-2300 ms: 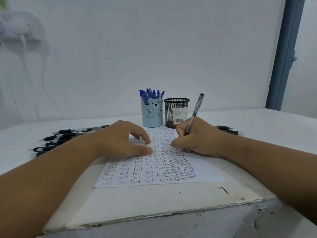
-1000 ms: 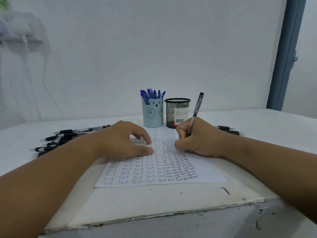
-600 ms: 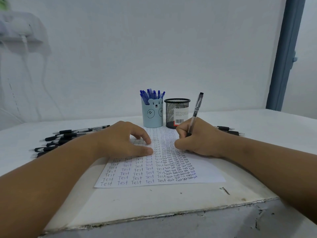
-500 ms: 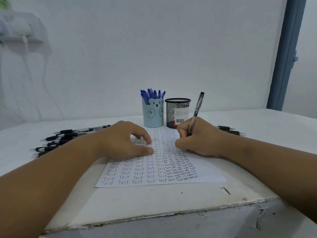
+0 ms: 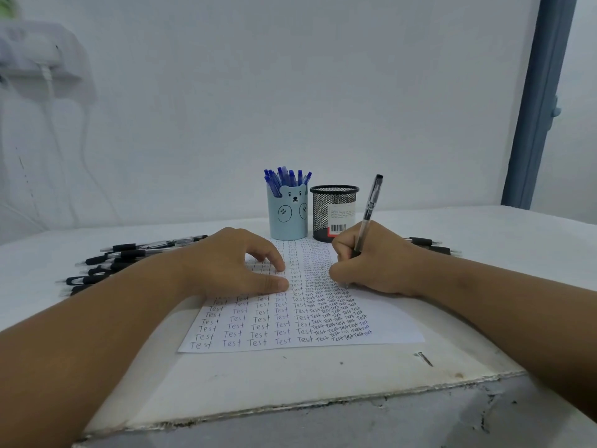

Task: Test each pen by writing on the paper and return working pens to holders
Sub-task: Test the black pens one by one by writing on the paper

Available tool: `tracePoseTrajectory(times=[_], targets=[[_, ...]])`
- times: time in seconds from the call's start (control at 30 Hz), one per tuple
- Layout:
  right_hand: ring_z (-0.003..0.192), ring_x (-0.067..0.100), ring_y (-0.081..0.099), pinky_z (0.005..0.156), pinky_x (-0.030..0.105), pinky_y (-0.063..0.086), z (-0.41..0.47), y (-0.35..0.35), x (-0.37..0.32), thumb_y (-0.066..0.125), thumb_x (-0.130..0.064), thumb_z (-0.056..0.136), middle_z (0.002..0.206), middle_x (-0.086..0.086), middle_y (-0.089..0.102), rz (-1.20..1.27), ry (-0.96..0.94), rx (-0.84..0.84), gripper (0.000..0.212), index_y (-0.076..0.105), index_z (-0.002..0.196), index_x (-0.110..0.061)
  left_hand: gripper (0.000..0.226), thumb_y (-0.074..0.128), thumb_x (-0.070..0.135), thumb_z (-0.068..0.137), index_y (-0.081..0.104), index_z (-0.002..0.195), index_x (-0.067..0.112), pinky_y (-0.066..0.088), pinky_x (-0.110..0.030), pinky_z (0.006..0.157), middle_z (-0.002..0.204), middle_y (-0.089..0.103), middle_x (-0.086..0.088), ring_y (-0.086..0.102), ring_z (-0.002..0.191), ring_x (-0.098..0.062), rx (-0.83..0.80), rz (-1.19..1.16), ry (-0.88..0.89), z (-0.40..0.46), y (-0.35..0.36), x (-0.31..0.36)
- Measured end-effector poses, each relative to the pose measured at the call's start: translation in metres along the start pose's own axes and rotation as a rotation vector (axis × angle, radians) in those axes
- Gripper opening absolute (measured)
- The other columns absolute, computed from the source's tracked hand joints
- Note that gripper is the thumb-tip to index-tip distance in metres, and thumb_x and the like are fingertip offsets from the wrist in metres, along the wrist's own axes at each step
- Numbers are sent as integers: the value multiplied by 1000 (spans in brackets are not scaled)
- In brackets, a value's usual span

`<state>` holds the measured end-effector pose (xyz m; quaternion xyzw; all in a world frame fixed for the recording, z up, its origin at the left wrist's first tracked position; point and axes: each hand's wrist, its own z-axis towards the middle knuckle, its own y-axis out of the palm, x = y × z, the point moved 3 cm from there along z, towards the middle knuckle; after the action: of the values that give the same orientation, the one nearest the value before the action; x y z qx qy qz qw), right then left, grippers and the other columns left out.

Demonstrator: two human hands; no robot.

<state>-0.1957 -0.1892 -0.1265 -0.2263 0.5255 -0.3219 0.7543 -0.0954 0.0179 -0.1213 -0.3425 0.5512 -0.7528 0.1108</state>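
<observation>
Clear pen (image 5: 368, 215) gripped in right hand (image 5: 374, 260) (tip hidden); left hand (image 5: 232, 263) presses paper (image 5: 387, 321) flat.

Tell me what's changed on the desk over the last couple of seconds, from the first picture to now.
Almost nothing. The right hand keeps gripping the black pen with its tip down on the paper, making only tiny writing motions. The left hand stays on the sheet, holding it down. The blue cup, the mesh cup and the loose pens have not moved.
</observation>
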Motion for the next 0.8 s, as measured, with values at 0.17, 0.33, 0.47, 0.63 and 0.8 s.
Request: tracePoseTrajectory(times=[0.17, 0.33, 0.47, 0.63, 0.8], targets=[[47, 9, 40, 51, 22, 34, 2, 1, 1, 70, -1, 74, 48, 2, 44, -27, -4, 9, 42, 42, 47, -17, 50, 67, 81, 53, 70, 96, 56, 44, -40, 109, 124, 62, 24, 54, 114, 8, -3, -9, -19, -3, 0, 4], [43, 10, 38, 46, 16, 35, 1, -1, 2, 75, -11, 84, 45, -2, 39, 71, 3, 84, 49, 41, 49, -19, 49, 67, 80, 53, 70, 96, 56, 45, -39, 109, 124, 61, 25, 52, 113, 9, -6, -8, -26, -4, -1, 6], [44, 18, 38, 47, 21, 30, 6, -7, 5, 43, -60, 99, 54, 14, 48, 415, 130, 235, 68, 52, 50, -13, 53, 67, 81, 52, 71, 97, 54, 45, -41, 109, 123, 62, 24, 53, 112, 8, -6, -14, -23, -4, -1, 6], [54, 20, 44, 51, 28, 38, 10, -15, 9, 45, -58, 98, 58, 7, 47, 403, 49, 364, 47, 50, 80, -15, 55, 65, 84, 50, 70, 97, 56, 45, -40, 109, 123, 62, 24, 53, 115, 8, -5, -8, -13, -3, -1, 5], [39, 14, 43, 41, 24, 38, 10, -26, 10, 61, -35, 98, 51, 1, 57, 285, -47, 465, 29, 46, 119, -22, 52, 66, 81, 51, 70, 96, 56, 45, -40, 108, 122, 63, 24, 52, 113, 10, 3, -10, -9, -4, -1, 6]])
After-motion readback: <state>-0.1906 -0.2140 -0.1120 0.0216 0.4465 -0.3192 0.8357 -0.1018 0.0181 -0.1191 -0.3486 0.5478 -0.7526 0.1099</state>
